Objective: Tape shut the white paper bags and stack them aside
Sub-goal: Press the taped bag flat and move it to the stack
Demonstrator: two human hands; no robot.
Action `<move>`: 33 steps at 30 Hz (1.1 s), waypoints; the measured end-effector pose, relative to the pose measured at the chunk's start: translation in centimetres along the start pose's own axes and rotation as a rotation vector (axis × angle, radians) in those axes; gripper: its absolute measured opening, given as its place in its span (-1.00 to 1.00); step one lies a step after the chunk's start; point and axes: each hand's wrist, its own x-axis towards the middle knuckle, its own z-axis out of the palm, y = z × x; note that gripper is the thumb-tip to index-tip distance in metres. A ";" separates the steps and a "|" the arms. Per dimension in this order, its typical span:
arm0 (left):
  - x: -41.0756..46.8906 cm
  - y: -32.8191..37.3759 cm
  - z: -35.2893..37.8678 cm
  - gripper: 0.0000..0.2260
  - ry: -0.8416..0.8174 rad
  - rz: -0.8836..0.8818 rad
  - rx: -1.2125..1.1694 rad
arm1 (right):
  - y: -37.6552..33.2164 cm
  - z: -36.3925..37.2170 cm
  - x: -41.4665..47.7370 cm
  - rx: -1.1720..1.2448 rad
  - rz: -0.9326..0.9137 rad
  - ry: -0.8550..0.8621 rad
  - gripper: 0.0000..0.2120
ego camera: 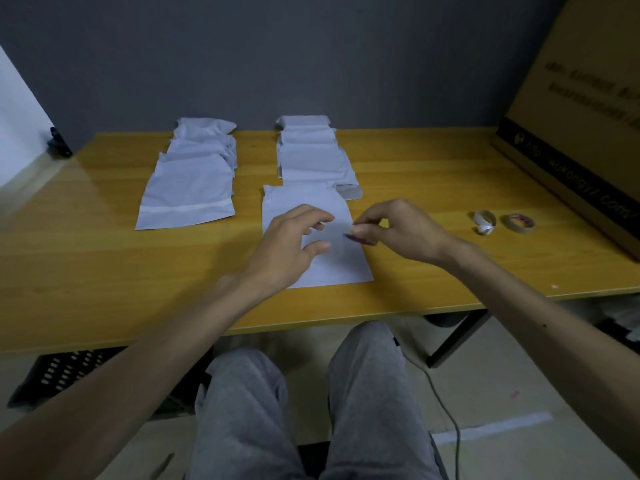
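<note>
One white paper bag lies flat on the table in front of me. My left hand rests over its middle with the fingers spread and loosely bent, and the thumb touches the paper. At the bag's right edge, the fingertips of my right hand pinch what looks like a small piece of tape; the piece itself is hard to make out. A pile of white bags lies at the back left, the top one with a tape strip across its near end. A second pile of bags lies behind the front bag.
Two tape rolls lie to the right: a white one and a brown one. A big cardboard box stands on the table's right end. The wooden table has a dark crate beneath. A grey wall stands behind.
</note>
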 end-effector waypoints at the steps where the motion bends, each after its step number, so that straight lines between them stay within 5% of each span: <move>1: 0.0 0.0 0.0 -0.69 -0.009 0.018 -0.004 | -0.6 0.1 -0.1 0.060 -0.003 -0.043 -0.89; 20: -2.2 -1.5 -1.2 -0.93 0.221 0.133 -0.077 | -1.7 2.1 -0.5 0.555 0.042 -0.102 -0.85; 28: -2.9 -1.4 -1.2 -0.93 0.317 0.025 -0.229 | -1.2 2.3 -0.3 0.593 0.030 -0.119 -0.83; 33: -3.0 -2.0 -1.4 -0.81 0.207 -0.071 -0.229 | -2.2 2.7 0.0 0.614 0.000 -0.045 -0.86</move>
